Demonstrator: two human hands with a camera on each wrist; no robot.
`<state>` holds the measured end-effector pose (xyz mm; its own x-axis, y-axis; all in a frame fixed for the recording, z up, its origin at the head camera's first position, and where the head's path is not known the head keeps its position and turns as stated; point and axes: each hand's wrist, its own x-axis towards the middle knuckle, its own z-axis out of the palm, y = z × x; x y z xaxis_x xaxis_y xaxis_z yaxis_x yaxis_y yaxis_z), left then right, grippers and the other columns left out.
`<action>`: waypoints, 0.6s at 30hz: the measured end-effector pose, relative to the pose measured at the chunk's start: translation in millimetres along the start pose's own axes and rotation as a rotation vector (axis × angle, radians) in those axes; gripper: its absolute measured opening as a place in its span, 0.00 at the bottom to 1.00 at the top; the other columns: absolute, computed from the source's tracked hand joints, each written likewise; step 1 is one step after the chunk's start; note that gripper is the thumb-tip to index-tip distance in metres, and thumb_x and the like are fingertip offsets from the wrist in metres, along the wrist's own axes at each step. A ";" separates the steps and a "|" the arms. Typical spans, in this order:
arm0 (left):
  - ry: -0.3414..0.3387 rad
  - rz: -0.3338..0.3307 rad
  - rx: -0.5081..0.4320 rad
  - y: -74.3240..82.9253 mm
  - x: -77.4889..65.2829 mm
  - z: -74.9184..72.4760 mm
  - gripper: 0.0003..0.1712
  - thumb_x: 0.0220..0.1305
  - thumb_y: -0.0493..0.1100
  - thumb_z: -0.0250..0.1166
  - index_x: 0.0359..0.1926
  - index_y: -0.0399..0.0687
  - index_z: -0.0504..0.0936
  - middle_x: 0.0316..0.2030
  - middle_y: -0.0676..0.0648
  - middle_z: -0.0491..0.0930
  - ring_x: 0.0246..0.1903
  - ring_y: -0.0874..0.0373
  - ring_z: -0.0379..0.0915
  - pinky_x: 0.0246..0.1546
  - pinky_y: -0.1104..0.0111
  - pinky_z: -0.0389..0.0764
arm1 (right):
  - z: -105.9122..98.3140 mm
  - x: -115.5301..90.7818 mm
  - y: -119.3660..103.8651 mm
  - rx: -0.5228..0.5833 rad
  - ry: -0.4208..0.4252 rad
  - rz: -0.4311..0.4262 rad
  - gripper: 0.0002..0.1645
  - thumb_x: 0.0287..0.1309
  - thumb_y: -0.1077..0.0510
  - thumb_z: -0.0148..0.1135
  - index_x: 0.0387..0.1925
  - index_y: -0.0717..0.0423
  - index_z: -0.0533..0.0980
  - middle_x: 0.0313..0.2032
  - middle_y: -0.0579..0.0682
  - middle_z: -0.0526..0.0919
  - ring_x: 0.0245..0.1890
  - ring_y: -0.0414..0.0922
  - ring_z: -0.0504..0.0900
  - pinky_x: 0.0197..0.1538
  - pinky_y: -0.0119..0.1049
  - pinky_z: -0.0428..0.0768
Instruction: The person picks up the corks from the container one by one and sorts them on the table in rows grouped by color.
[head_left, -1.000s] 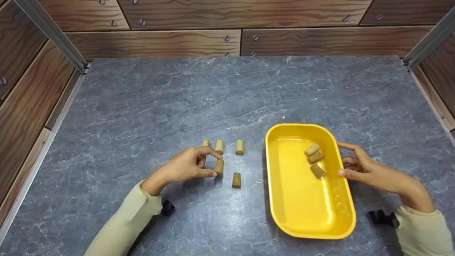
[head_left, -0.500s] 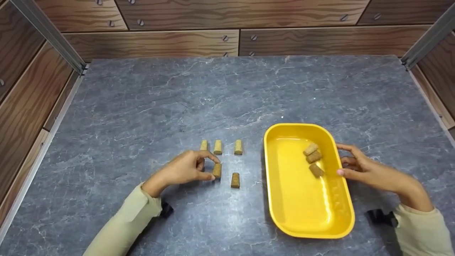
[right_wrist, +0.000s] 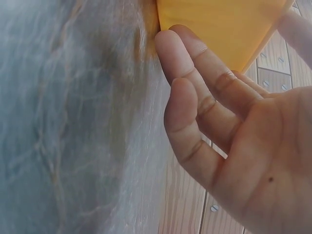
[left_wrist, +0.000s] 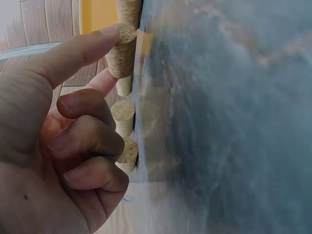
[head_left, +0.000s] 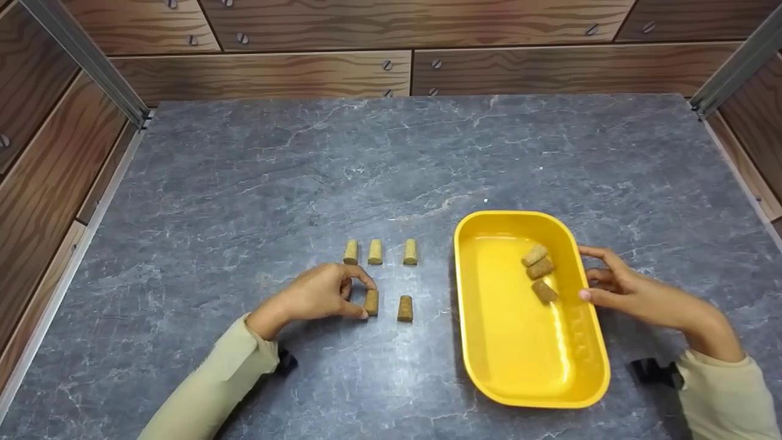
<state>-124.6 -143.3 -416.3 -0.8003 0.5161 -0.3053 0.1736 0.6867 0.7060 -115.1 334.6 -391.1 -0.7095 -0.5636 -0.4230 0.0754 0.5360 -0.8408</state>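
The speckled brown cork (head_left: 371, 303) has moved nearer, left hand (head_left: 314, 294) pinching it, right hand (head_left: 629, 290) loosely touching the yellow tray (head_left: 507, 348).

The grey marbled tabletop (head_left: 305, 159) bears a yellow tray (head_left: 507, 342), three pale corks (head_left: 375, 252) and one unheld darker cork (head_left: 405, 308).

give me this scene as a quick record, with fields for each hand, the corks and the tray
left hand: thumb and forefinger pinch a brown cork
right hand: thumb at the rim, other fingers along the right side of the yellow tray
far row: three pale corks
beside held cork: another brown cork
tray contents: three loose corks
surface: grey marbled tabletop
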 end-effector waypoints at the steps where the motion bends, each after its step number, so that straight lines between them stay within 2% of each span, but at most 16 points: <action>1: -0.003 -0.003 0.008 0.3 0.4 0.3 0.22 0.47 0.45 0.77 0.46 0.57 0.83 0.15 0.56 0.69 0.16 0.64 0.60 0.20 0.72 0.62 | -0.1 -0.1 -0.2 0.007 -0.002 0.001 0.43 0.73 0.57 0.47 0.73 0.56 0.31 0.62 0.74 0.65 0.50 0.34 0.81 0.51 0.36 0.80; 9: -0.038 -0.036 0.013 1.0 2.9 2.0 0.22 0.46 0.46 0.78 0.45 0.58 0.83 0.16 0.56 0.72 0.15 0.64 0.61 0.18 0.71 0.62 | -0.4 0.4 -1.6 -0.006 0.005 0.026 0.44 0.72 0.56 0.48 0.73 0.57 0.31 0.62 0.74 0.65 0.50 0.34 0.80 0.51 0.37 0.79; 18: -0.036 -0.030 0.005 2.5 1.3 -1.0 0.27 0.46 0.47 0.78 0.49 0.57 0.81 0.17 0.56 0.72 0.16 0.64 0.61 0.20 0.71 0.63 | -0.2 0.3 -2.0 -0.011 0.011 0.039 0.44 0.72 0.55 0.48 0.73 0.56 0.31 0.62 0.73 0.66 0.50 0.34 0.81 0.51 0.38 0.79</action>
<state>-125.8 -141.4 -414.2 -0.7840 0.5135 -0.3489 0.1530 0.7044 0.6931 -115.7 333.5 -389.5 -0.7139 -0.5352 -0.4515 0.0956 0.5643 -0.8200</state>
